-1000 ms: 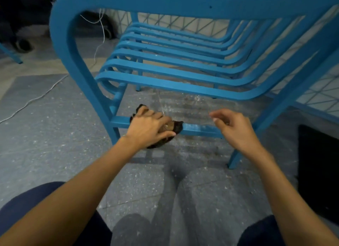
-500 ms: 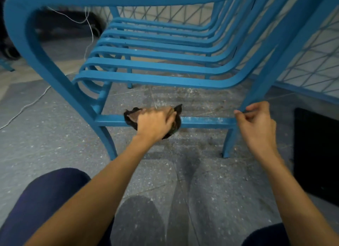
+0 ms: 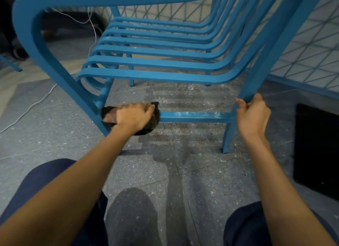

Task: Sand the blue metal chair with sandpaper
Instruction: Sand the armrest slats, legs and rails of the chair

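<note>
The blue metal chair (image 3: 157, 75) stands in front of me, its slatted seat above a low crossbar (image 3: 194, 115) between two legs. My left hand (image 3: 134, 117) grips a dark brown sheet of sandpaper (image 3: 108, 113) wrapped over the left end of that crossbar, next to the left leg. My right hand (image 3: 253, 113) holds the right leg (image 3: 256, 84) just above where the crossbar joins it, fingers curled round the metal. The crossbar's bare stretch shows pale scuffs.
Grey speckled floor (image 3: 55, 126) with dust and reddish grit under the chair. A white cable (image 3: 33, 106) runs along the left. A black mat (image 3: 315, 146) lies at the right. A tiled wall (image 3: 311, 49) stands behind; my knees (image 3: 42, 187) frame the bottom.
My right hand went from hovering over the crossbar to gripping the right leg. My left hand slid the sandpaper along the crossbar, now at its left end. The view moved closer.
</note>
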The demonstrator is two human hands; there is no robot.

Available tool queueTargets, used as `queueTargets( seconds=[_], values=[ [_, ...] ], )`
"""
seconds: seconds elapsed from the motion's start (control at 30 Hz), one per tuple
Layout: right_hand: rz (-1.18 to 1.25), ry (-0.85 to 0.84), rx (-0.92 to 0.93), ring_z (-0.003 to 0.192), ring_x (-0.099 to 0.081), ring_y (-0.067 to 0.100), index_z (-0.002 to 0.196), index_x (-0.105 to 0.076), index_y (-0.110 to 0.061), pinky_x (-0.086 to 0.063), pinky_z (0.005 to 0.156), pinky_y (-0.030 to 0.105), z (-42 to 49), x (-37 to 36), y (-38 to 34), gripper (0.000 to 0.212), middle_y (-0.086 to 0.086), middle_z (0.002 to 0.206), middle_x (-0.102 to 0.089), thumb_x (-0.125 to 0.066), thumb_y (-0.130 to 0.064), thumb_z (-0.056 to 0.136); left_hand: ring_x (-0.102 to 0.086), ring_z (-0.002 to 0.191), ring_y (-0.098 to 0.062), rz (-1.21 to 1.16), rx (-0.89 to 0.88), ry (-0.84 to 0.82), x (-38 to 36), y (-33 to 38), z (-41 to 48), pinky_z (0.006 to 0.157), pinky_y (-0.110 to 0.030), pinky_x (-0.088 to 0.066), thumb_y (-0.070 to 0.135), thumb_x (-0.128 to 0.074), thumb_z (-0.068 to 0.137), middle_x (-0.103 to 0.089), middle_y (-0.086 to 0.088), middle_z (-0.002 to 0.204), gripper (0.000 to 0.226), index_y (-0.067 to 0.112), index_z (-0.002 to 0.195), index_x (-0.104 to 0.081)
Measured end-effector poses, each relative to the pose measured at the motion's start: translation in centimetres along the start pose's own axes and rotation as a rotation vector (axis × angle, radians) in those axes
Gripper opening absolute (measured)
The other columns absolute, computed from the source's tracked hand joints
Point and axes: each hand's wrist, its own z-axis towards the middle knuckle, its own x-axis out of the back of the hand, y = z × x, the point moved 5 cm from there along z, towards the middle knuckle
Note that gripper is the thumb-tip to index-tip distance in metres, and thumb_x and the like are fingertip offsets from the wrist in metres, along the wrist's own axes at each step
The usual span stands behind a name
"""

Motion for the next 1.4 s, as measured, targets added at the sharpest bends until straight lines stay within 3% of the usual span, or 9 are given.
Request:
queueTargets(
  seconds=[0.17, 0.3, 0.5, 0.63, 0.73, 0.93, 1.0, 1.13, 1.4],
  values=[
    [-0.068, -0.004, 0.023, 0.104, -0.05, 0.033, 0.104, -0.059, 0.004, -0.033, 0.086, 0.021, 0.4, 1.0, -0.7, 0.029, 0.023, 0.119, -0.048, -0.063, -0.02, 0.089, -0.049, 0.114, -0.026, -0.052, -0.27, 0.107, -1.2, 7.7, -2.2, 0.101, -0.046, -0.031, 0.053, -0.02, 0.098, -0.057, -0.001, 0.125, 0.049, 0.028, 0.13, -0.047],
    [-0.007, -0.061, 0.0, 0.086, -0.049, 0.018, 0.108, -0.057, 0.002, -0.03, 0.065, 0.013, 0.5, 0.9, -0.6, 0.025, 0.014, 0.105, -0.062, -0.059, -0.017, 0.093, -0.045, 0.121, -0.023, -0.001, -0.419, 0.138, -1.2, 4.8, -3.6, 0.103, -0.043, -0.028, 0.055, -0.018, 0.096, -0.05, 0.005, 0.134, 0.05, 0.036, 0.14, -0.034],
    [0.023, -0.09, -0.011, 0.085, -0.05, 0.015, 0.112, -0.055, 0.0, -0.033, 0.065, 0.013, 0.7, 0.8, -0.4, 0.025, 0.014, 0.108, -0.062, -0.057, -0.017, 0.094, -0.051, 0.114, -0.027, 0.001, -0.206, 0.039, 0.2, -2.1, -2.0, 0.098, -0.046, -0.033, 0.057, -0.021, 0.096, -0.057, -0.002, 0.126, 0.049, 0.03, 0.127, -0.049],
    [0.042, -0.085, -0.015, 0.087, -0.05, 0.014, 0.114, -0.055, 0.001, -0.034, 0.066, 0.012, 0.7, 0.6, -0.5, 0.026, 0.013, 0.109, -0.062, -0.057, -0.016, 0.094, -0.055, 0.085, -0.022, -0.063, 0.015, -0.178, 0.6, 1.7, 0.9, 0.076, -0.035, -0.038, 0.057, -0.022, 0.096, -0.063, -0.008, 0.101, 0.056, 0.017, 0.112, -0.058],
    [0.055, -0.077, -0.019, 0.087, -0.05, 0.013, 0.114, -0.056, -0.001, -0.039, 0.072, 0.017, 0.7, 0.7, -0.6, 0.026, 0.012, 0.11, -0.062, -0.058, -0.017, 0.093, -0.058, 0.079, -0.018, -0.089, -0.138, -0.165, -0.7, 8.4, 0.9, 0.074, -0.033, -0.048, 0.057, -0.017, 0.096, -0.062, -0.005, 0.091, 0.057, 0.016, 0.11, -0.056],
    [0.059, -0.099, 0.015, 0.086, -0.052, 0.013, 0.114, -0.056, -0.003, -0.035, 0.065, 0.009, 0.5, 0.9, -0.4, 0.025, 0.002, 0.098, -0.057, -0.058, -0.017, 0.094, -0.045, 0.122, -0.023, 0.093, -0.615, 0.123, -2.4, 9.4, -3.1, 0.103, -0.043, -0.032, 0.054, -0.029, 0.096, -0.041, 0.005, 0.143, 0.057, 0.034, 0.148, -0.017],
    [0.048, -0.098, 0.023, 0.086, -0.051, 0.013, 0.112, -0.057, -0.001, -0.033, 0.064, 0.007, 0.5, 0.9, -0.3, 0.025, 0.002, 0.096, -0.056, -0.058, -0.018, 0.094, -0.042, 0.127, -0.022, 0.103, -0.563, 0.118, -2.3, 4.7, -2.9, 0.108, -0.045, -0.029, 0.054, -0.025, 0.097, -0.038, 0.006, 0.146, 0.056, 0.038, 0.148, -0.009],
    [0.052, -0.1, 0.029, 0.084, -0.052, 0.013, 0.111, -0.056, -0.001, -0.032, 0.064, 0.006, 0.4, 0.9, -0.1, 0.024, 0.003, 0.095, -0.057, -0.057, -0.018, 0.094, -0.051, 0.117, -0.029, 0.104, -0.459, 0.077, -0.1, -3.3, -2.3, 0.097, -0.045, -0.039, 0.066, -0.01, 0.09, -0.049, -0.004, 0.134, 0.066, 0.031, 0.142, -0.028],
    [0.05, -0.104, 0.002, 0.087, -0.053, 0.014, 0.112, -0.057, -0.003, -0.037, 0.071, 0.014, 0.6, 0.9, -0.1, 0.026, 0.004, 0.098, -0.059, -0.058, -0.021, 0.094, -0.049, 0.116, -0.029, 0.061, -0.32, -0.052, 0.0, -0.6, -1.4, 0.099, -0.046, -0.033, 0.075, -0.016, 0.081, -0.05, -0.001, 0.129, 0.071, 0.031, 0.133, -0.038]
  ],
)
